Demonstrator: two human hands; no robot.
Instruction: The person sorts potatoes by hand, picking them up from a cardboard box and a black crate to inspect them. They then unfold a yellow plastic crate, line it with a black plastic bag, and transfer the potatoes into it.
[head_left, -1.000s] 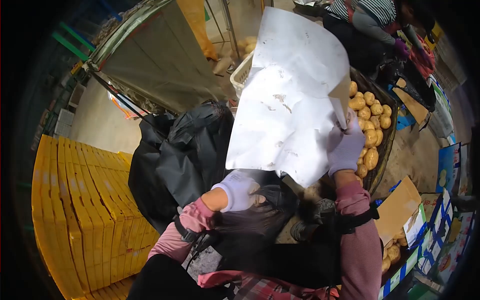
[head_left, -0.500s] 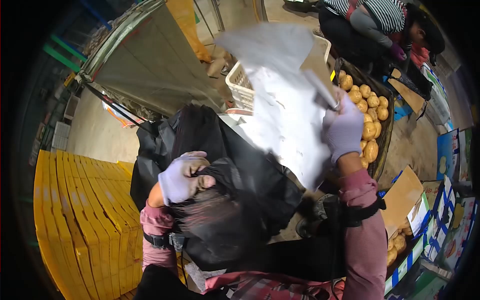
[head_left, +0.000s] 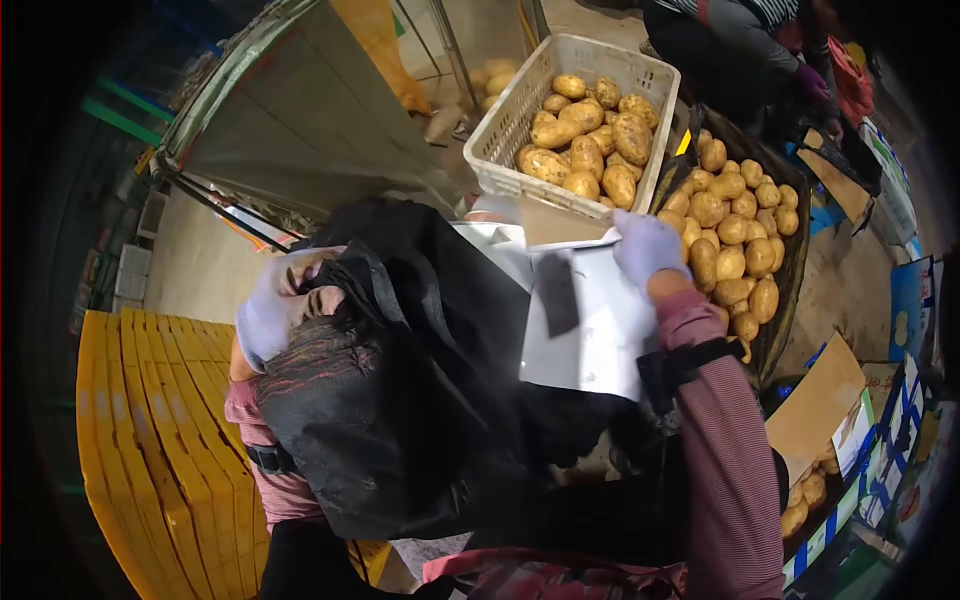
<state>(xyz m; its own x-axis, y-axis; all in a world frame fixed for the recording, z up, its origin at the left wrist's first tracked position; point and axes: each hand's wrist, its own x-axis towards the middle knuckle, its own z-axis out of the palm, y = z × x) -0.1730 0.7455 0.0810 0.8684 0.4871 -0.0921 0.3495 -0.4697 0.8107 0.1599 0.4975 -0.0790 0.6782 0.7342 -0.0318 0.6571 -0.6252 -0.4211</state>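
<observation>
My left hand, in a pale lilac work glove, is closed round the gathered edge of a bundle of black plastic bags, which spreads across my lap. My right hand, gloved the same way, grips the upper right corner of a white cardboard sheet. A dark rectangular patch marks its white face, and a brown panel shows along its top. The cardboard's left and lower edges meet the black plastic.
Behind the cardboard stands a white plastic crate of potatoes. A black-lined container of potatoes lies to the right. Stacked yellow crates rise at left. A person crouches at the far right. Cardboard boxes line the right side.
My right hand has brought the blurred white cardboard down and slightly left, uncovering the potato crate. My left hand has moved left and up with the black plastic, spreading it wider.
</observation>
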